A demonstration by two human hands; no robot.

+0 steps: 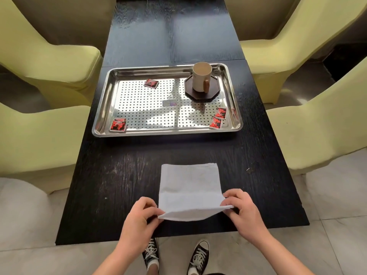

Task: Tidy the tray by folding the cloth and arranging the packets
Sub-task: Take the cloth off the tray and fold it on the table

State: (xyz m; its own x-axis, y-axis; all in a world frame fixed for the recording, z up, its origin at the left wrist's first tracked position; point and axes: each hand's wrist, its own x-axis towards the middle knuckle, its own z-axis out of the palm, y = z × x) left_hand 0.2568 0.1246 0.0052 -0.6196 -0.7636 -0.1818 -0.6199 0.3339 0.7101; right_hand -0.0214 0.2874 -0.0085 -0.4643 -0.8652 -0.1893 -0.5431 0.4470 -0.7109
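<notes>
A white cloth point(190, 185) lies folded on the black table point(123, 175), in front of the steel tray point(103, 108). My left hand point(139, 217) pinches its near left corner and my right hand point(242, 211) pinches its near right corner, lifting the near edge off the table. On the tray's perforated floor lie several red packets: one at the back left point(151, 83), one at the front left point(118, 125), and two at the front right point(221, 113) point(215, 123).
A beige mug point(201, 76) stands on a dark octagonal coaster point(213, 90) at the tray's back right. Yellow-green covered chairs point(45, 62) flank the table on both sides. The table's near edge is just below my hands, with my shoes beneath it.
</notes>
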